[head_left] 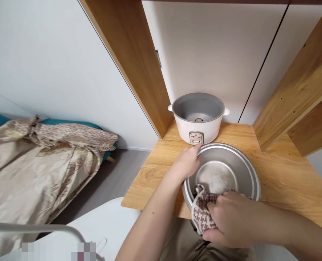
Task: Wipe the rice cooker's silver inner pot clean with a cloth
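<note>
Nearest, the person's trousered legs (174, 241) are sitting below the table edge. The right hand (231, 217) is gripping a brown-and-white patterned cloth (204, 212) and bringing it against the near side of a metal basin (220, 177). The basin is lying on the wooden table (291, 185), at its front edge. The left hand (187, 162) is closing over the far-left rim, apparently steadying it. In this inspector's judgement, good wiping is calling for a firm left hold, flat cloth pressure and coverage of the darker marks on the floor. The cloth's loose corner is curling inside and may be snagging.

Beyond, a white rice cooker (181, 127) is standing just past the basin, limiting movement forward. Wooden posts (133, 61) are flanking it. Far left, patterned fabric (32, 170) is draping a teal seat.
</note>
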The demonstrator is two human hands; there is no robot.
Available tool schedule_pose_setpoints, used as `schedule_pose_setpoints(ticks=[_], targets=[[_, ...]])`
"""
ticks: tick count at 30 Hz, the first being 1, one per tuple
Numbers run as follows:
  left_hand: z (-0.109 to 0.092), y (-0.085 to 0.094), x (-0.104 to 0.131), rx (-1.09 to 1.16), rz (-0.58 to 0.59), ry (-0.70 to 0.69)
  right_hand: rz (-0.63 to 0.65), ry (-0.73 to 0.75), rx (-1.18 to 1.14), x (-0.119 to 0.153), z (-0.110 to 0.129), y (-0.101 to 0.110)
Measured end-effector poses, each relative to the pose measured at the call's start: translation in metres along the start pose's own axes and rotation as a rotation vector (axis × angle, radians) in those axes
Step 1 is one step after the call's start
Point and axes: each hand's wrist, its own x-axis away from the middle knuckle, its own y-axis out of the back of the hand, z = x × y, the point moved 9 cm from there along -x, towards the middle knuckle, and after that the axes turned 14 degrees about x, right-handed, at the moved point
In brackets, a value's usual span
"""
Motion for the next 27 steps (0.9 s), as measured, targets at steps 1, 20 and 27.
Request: schedule_pose_setpoints(ticks=[1,20,27], targets=[[-0.0001,0.0,0.0002,-0.004,0.0,0.002,0.005,0.007,-0.044,0.0002,-0.0014,0.0008],[-0.0006,-0.0008,-0.0016,-0.01,0.005,-0.002,0.018,0.055,-0.097,0.0011,-0.0027,0.0004],[0.0001,-0.001,-0.0018,-0.013,0.006,0.009,0.069,-0.025,0.045,0.0013,-0.0016,-0.0045]])
